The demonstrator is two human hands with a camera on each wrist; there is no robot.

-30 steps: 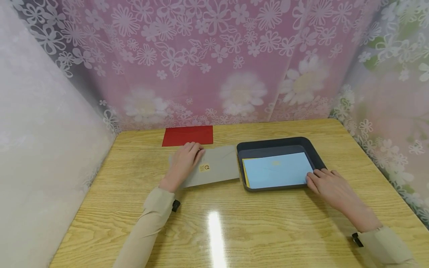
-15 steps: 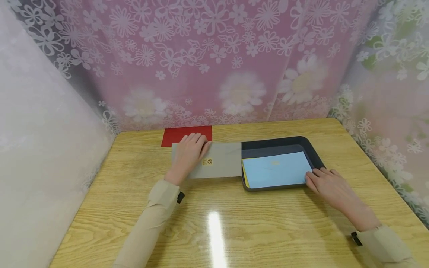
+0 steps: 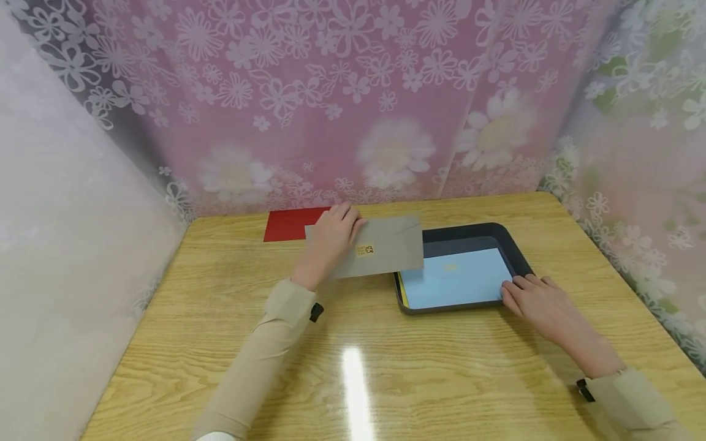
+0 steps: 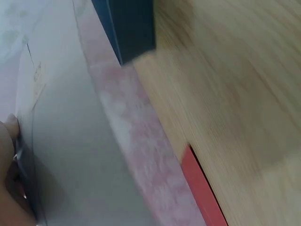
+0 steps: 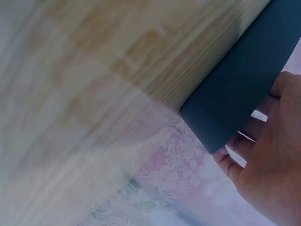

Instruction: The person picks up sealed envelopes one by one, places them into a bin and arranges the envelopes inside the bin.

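Observation:
My left hand (image 3: 333, 239) pinches a grey envelope (image 3: 394, 245) near its left end. The envelope, printed with a small gold mark, is lifted, and its right end overlaps the left side of a dark tray (image 3: 496, 229). In the left wrist view, the envelope (image 4: 80, 136) hangs from the fingers, with the tray (image 4: 131, 28) beyond. My right hand (image 3: 543, 306) grips the tray's near right corner; the right wrist view has its fingers along the rim of the tray (image 5: 235, 80). Inside lies a light blue envelope (image 3: 458, 282) over a yellow one (image 3: 404, 295), mostly hidden.
A red envelope (image 3: 292, 225) lies at the back left of the wooden table (image 3: 231, 294), partly behind my left hand. Floral curtains (image 3: 309, 122) hang behind the table and along both sides.
My left hand has raised the grey envelope and carried it rightward and away from me, from left of the tray to over its left edge. My right hand has stayed at the tray corner.

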